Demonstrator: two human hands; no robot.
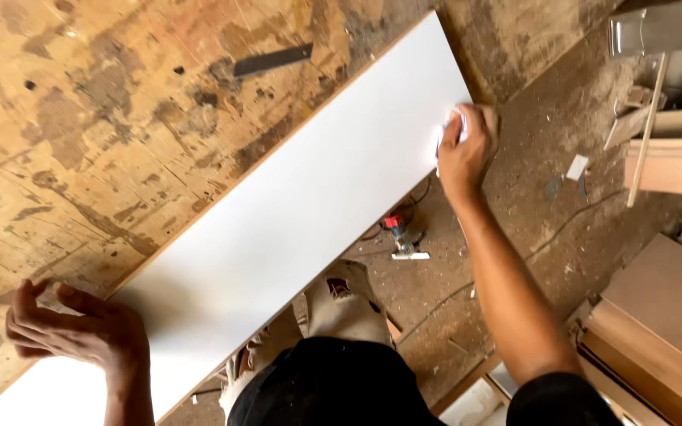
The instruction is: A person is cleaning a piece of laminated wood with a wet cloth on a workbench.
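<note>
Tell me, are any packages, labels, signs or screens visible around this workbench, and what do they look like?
None that I can make out: no package, label, sign or screen.
White board: long, plain, unmarked, lying slantwise on the stained workbench.
Right hand: presses a small white piece at the board's edge.
Left hand: rests at the board's near end.

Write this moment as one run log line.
left hand: flat on white panel | right hand: pressing small white piece at panel edge | workbench

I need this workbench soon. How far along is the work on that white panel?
Underway: the long white laminated panel lies flat on the stained plywood workbench. The left hand steadies its near end; the right hand presses a small pale pad at the far edge. How much edge remains isn't visible.
</note>
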